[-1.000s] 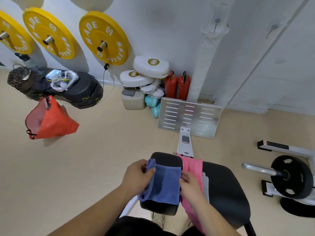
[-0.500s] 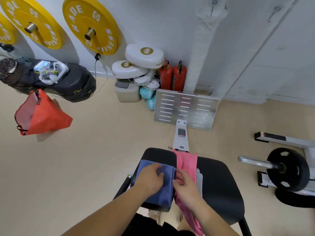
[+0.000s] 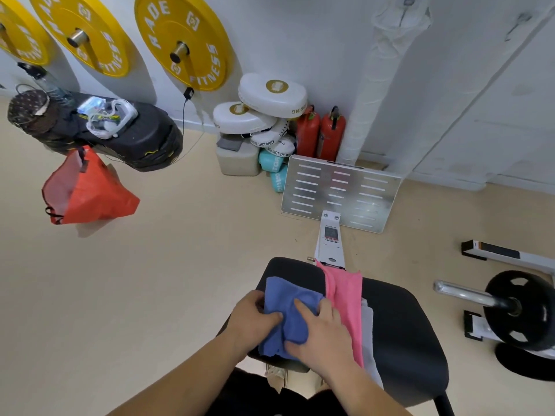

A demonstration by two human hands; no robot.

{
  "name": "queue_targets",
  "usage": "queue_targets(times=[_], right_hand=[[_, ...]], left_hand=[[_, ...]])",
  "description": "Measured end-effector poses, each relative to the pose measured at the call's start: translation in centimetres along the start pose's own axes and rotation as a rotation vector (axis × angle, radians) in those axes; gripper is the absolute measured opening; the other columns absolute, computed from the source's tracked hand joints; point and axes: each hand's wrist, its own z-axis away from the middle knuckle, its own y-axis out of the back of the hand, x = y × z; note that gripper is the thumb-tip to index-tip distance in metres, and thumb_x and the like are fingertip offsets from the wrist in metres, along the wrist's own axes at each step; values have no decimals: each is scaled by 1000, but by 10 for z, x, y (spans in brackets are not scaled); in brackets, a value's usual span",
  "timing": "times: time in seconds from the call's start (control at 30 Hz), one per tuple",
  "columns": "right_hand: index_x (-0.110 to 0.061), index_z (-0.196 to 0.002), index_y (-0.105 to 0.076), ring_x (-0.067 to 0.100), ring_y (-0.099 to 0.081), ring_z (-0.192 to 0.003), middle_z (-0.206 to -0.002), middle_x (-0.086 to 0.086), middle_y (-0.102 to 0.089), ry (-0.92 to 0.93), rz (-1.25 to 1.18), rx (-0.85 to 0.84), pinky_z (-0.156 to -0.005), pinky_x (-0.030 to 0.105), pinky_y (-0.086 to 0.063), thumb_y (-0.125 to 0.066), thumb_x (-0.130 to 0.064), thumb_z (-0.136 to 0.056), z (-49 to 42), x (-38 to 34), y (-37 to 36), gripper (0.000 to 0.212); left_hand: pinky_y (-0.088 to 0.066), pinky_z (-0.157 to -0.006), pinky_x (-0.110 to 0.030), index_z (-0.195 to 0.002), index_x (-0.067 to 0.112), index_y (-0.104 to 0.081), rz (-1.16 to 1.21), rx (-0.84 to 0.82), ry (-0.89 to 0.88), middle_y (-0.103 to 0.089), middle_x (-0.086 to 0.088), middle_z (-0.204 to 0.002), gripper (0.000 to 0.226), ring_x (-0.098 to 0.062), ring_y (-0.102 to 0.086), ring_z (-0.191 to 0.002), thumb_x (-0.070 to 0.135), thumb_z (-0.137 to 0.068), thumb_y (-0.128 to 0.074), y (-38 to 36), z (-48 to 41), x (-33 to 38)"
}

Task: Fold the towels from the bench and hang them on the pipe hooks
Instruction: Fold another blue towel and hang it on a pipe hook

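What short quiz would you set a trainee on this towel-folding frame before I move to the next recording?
1. True or false: the pink fabric towel lies on the black padded bench.
2. The left hand and the right hand both touch which? A, the blue fabric towel; B, the pink towel; C, neither.
3. Fill in: by the person's own sides, the pink towel lies to the blue towel's ____.
Key: 1 true; 2 A; 3 right.
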Motion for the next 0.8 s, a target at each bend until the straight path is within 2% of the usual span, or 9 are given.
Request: queue_targets(times=[0.13,0.27,0.33,0.37,0.43,0.53,0.6,0.7,0.8], right_hand=[[-51,-153,-21,23,-36,-139,-155,0,-24,0,-76,23,-106,34,-45,-56,-64,-75,0,-3,-2,87],[-44,-147,-43,12,-61,-114,-131,-10,-60,-38,-471,86,-99,33,-54,-57,-31,-88,7,17,6,62],[-45,-147,-42,7,-66,-98,-118,-12,-66,-72,-587,103,-94,29,-56,-51,-20,-98,13,29,7,56],[-46,-147,-38,5,-66,-97,-118,-11,-67,-87,-607,92,-92,24,-56,-48,-15,-100,14,34,8,57],[-46,-149,-38,4,-66,-99,-123,-8,-68,-114,-678,48,-90,20,-55,-44,-6,-99,17,41,8,64],[-44,-149,-30,2,-63,-98,-135,-8,-60,-80,-760,-86,-71,7,-49,-39,3,-99,22,41,16,69],[-37,-152,-25,2,-59,-107,-144,-1,-55,-46,-771,-152,-76,1,-45,-37,6,-101,23,43,17,68],[-28,-163,-13,6,-48,-136,-157,-5,-43,-11,-744,-197,-92,-7,-34,-38,6,-98,25,44,17,78],[-44,-157,-16,3,-53,-125,-150,-12,-48,-17,-737,-202,-93,1,-40,-41,-3,-99,30,46,17,75]], left_hand=[[-57,-88,-28,-125,35,-54,-212,-61,-184,-69,15,-107,49,-7,-66,-97,29,-79,-68,-2,8,14],[-52,-88,-24,-141,30,-49,-384,-48,-301,-70,5,-112,47,-12,-65,-98,34,-95,-58,-24,12,26],[-46,-76,-12,-144,30,-45,-450,-98,-364,-68,7,-99,42,-5,-62,-83,23,-103,-50,-40,11,25],[-44,-69,-8,-134,31,-49,-514,-127,-364,-63,10,-89,34,-3,-60,-75,18,-103,-51,-45,12,27],[-43,-74,-13,-133,25,-56,-504,-92,-327,-58,9,-98,35,-11,-64,-85,17,-99,-56,-51,7,25],[-47,-82,-24,-147,35,-36,-430,14,-210,-46,1,-124,65,-16,-60,-98,29,-90,-67,-48,3,21],[-49,-83,-27,-143,31,-34,-386,58,-136,-46,1,-129,76,-19,-61,-107,41,-80,-76,-50,1,19],[-55,-90,-34,-124,21,-44,-366,14,-53,-60,0,-121,63,-20,-63,-105,49,-78,-77,-60,-2,18],[-54,-87,-34,-114,22,-49,-351,4,-110,-63,1,-113,50,-19,-63,-99,44,-78,-76,-64,-2,18]])
